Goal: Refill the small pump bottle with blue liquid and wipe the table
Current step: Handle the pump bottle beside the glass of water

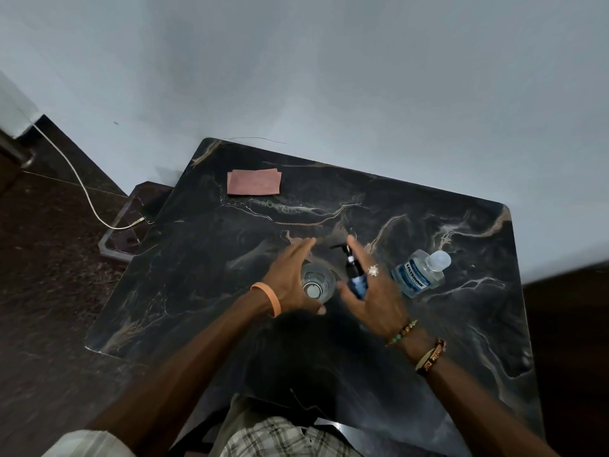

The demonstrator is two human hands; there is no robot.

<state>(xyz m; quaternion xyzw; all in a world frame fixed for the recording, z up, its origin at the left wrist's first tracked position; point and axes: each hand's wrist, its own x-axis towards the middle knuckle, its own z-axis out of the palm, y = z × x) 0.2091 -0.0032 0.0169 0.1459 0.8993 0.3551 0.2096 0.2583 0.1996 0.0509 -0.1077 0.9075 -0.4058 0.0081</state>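
A small dark pump bottle [355, 275] with a black pump head stands upright mid-table. My right hand [375, 291] hovers just right of it, fingers spread, not gripping. A clear empty glass [318, 283] stands left of the pump bottle. My left hand [290, 278] is open, fingers extended, beside and partly over the glass's left side. A mouthwash bottle [418, 272] with blue liquid and a clear cap stands to the right. A folded pink cloth [253, 182] lies flat at the far left of the table.
The dark marble table [428, 324] stands against a pale wall [329, 77]. A white cable [82, 189] runs across the dark floor at left, near a lower dark shelf [131, 232]. My checked shorts [280, 437] show at the bottom.
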